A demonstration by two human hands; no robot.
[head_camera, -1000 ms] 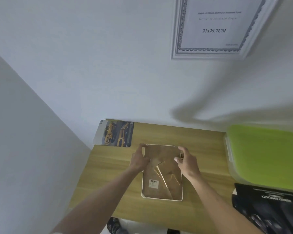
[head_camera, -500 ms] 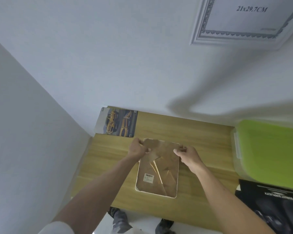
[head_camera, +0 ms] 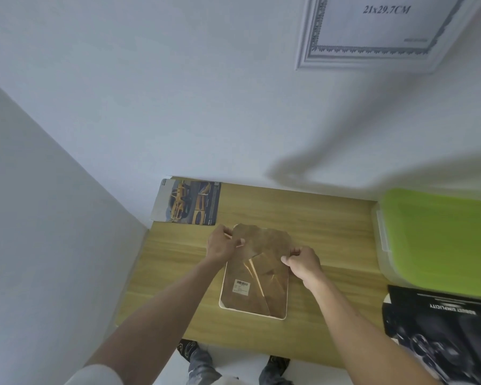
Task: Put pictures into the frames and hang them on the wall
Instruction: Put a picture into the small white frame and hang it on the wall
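While both hands, left hand (head_camera: 223, 245) and right hand (head_camera: 303, 261), are pinching the backing board (head_camera: 257, 269), I'm opening the frame (head_camera: 252, 311); lifting it free evenly seems next.

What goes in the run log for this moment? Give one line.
stage: opening frame back | left hand: pinching backing board | right hand: pinching board | frame: face-down on table | car picture: not inserted

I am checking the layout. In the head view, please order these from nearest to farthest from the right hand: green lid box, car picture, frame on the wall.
From the right hand:
1. Green lid box, to its right on the table.
2. Car picture, far left corner of the table.
3. Frame on the wall, high above.
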